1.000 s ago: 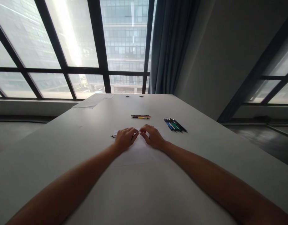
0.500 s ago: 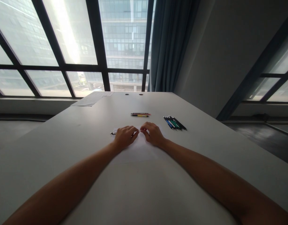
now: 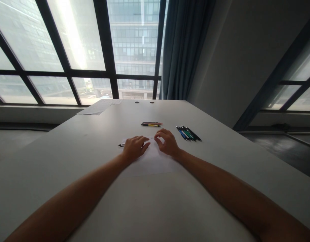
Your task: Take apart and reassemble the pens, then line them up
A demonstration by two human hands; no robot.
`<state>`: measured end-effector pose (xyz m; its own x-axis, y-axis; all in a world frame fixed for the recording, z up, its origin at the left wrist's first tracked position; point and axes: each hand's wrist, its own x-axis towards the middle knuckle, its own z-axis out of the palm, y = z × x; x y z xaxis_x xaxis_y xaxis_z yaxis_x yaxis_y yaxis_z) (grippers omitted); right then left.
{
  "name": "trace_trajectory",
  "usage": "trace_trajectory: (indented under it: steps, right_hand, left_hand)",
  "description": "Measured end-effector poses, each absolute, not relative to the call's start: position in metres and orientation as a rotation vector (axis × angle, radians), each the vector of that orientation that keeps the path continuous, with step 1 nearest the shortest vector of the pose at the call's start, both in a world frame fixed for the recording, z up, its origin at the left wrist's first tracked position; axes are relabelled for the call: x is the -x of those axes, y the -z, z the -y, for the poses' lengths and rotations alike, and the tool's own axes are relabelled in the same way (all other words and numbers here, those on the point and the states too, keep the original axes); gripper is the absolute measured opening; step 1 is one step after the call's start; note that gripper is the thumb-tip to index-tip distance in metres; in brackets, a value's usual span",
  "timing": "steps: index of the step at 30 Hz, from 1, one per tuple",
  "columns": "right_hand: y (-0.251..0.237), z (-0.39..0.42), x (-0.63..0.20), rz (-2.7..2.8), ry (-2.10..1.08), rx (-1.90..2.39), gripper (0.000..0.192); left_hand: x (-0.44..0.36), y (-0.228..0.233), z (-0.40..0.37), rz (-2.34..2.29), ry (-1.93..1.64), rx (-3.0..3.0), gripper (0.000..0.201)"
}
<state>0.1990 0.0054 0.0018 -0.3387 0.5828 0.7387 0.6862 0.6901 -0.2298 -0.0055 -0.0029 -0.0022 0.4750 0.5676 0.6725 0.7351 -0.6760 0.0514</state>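
My left hand (image 3: 136, 148) rests over a white sheet of paper (image 3: 149, 168), its fingers curled round a pen. Only the pen's dark and silver end (image 3: 121, 145) sticks out past the left side of that hand; the rest is covered. To its right, my right hand (image 3: 168, 143) is closed in a pinch, thumb against forefinger. A tiny pale piece (image 3: 152, 137) shows at those fingertips, in the narrow gap between the hands; its kind is too small to tell.
Beyond my hands lie a few pens (image 3: 151, 124), one yellow and black. Right of them is a row of several dark pens (image 3: 188, 133) with blue and green parts. Papers (image 3: 95, 107) lie at the white table's (image 3: 94, 148) far left edge, near the windows.
My right hand has drawn slightly to the right, widening the gap between the hands. The left thumb and forefinger have parted a little, and the pale piece now shows between the hands.
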Motion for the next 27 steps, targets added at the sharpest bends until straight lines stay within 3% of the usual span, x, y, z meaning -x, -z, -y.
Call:
trace_trajectory:
  steps: [5, 9, 18, 22, 27]
  right_hand:
    - [-0.001, -0.019, -0.216, 1.925, 0.288, 1.403, 0.003]
    - [0.007, -0.029, -0.221, 1.956, 0.304, 1.511, 0.004]
    - [0.014, -0.035, -0.221, 1.959, 0.313, 1.451, 0.004]
    - [0.003, -0.029, -0.221, 1.855, 0.299, 1.41, 0.011]
    - [-0.007, -0.009, -0.206, 1.972, 0.276, 1.106, 0.014]
  left_hand:
    - [0.005, 0.002, 0.003, 1.232, 0.912, 2.498, 0.022]
    - [0.004, 0.0, 0.005, 1.256, 0.874, 2.517, 0.022]
    - [0.004, 0.001, 0.004, 1.243, 0.89, 2.543, 0.021]
    - [0.003, 0.001, 0.003, 1.191, 0.912, 2.546, 0.031]
    - [0.003, 0.001, 0.0, 1.144, 0.86, 2.548, 0.036]
